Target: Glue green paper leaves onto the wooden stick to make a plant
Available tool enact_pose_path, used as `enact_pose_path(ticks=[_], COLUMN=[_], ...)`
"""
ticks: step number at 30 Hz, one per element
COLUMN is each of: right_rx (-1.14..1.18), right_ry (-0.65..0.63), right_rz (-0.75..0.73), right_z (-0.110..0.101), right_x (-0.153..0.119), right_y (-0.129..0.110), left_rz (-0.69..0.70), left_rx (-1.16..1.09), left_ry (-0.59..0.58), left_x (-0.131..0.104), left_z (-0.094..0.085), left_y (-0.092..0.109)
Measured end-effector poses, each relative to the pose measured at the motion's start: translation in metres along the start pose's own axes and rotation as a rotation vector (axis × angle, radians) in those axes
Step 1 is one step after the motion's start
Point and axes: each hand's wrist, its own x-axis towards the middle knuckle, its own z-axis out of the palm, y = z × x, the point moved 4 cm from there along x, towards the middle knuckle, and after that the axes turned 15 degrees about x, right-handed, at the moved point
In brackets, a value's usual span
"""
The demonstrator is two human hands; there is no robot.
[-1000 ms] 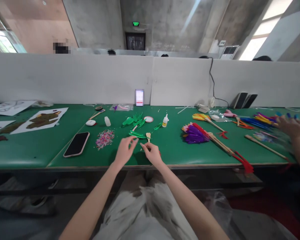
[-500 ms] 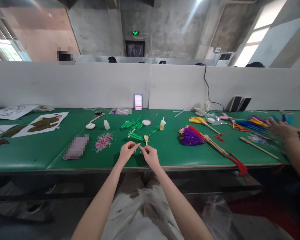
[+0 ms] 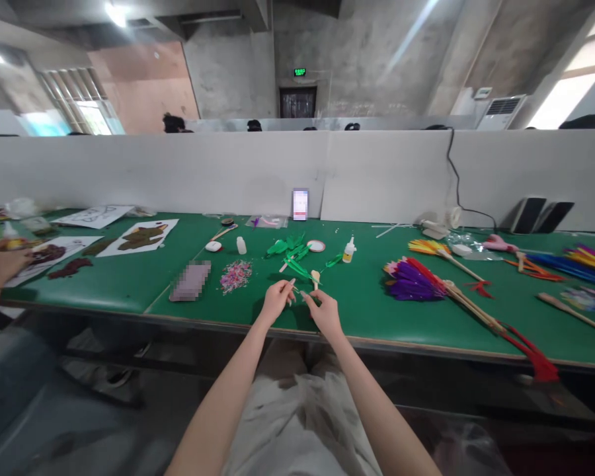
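My left hand (image 3: 276, 301) is over the near part of the green table, thumb and fingers pinched together. Close on its right, my right hand (image 3: 326, 312) is pinched too, its fingertips a small gap from the left ones. Whatever is between the fingers is too small to make out. Just beyond the right hand lies a pale wooden stick with a rounded head (image 3: 316, 276). Green feather-like strips (image 3: 292, 248) are spread behind both hands. A small glue bottle with a yellow label (image 3: 348, 251) stands to the right of them, near a round white lid (image 3: 316, 246).
Left of my hands are a pile of pink bits (image 3: 235, 276), a white bottle (image 3: 240, 246) and a blurred flat object (image 3: 191, 281). A purple and red feathery bundle (image 3: 416, 280) lies right. A co-worker's hand (image 3: 7, 264) works at far left. A lit phone (image 3: 300, 204) leans on the partition.
The view has swung left, so the table's things appear farther right and the left co-worker's hand shows. My hands stay close together, fingertips slightly farther apart.
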Motion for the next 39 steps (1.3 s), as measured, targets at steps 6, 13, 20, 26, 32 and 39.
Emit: enact_pose_path(ticks=[6, 13, 20, 26, 32, 39], right_rx=[0.053, 0.106, 0.129, 0.138, 0.155, 0.190], right_ry=[-0.002, -0.015, -0.004, 0.003, 0.013, 0.028], right_rz=[0.052, 0.117, 0.130, 0.134, 0.145, 0.173], right_z=[-0.003, -0.004, -0.005, -0.004, -0.005, -0.004], right_x=[0.004, 0.005, 0.005, 0.005, 0.004, 0.004], right_y=[0.004, 0.010, 0.011, 0.010, 0.008, 0.007], left_rz=[0.027, 0.057, 0.066, 0.073, 0.059, 0.042], left_rx=[0.005, 0.044, 0.100, 0.135, 0.133, 0.070], left_ry=[-0.017, -0.024, -0.021, -0.011, -0.001, -0.019], left_x=[-0.001, -0.002, -0.003, -0.003, -0.001, -0.002], left_z=[0.002, 0.004, 0.006, 0.007, 0.006, 0.004], left_y=[0.002, 0.002, 0.004, 0.003, 0.000, -0.001])
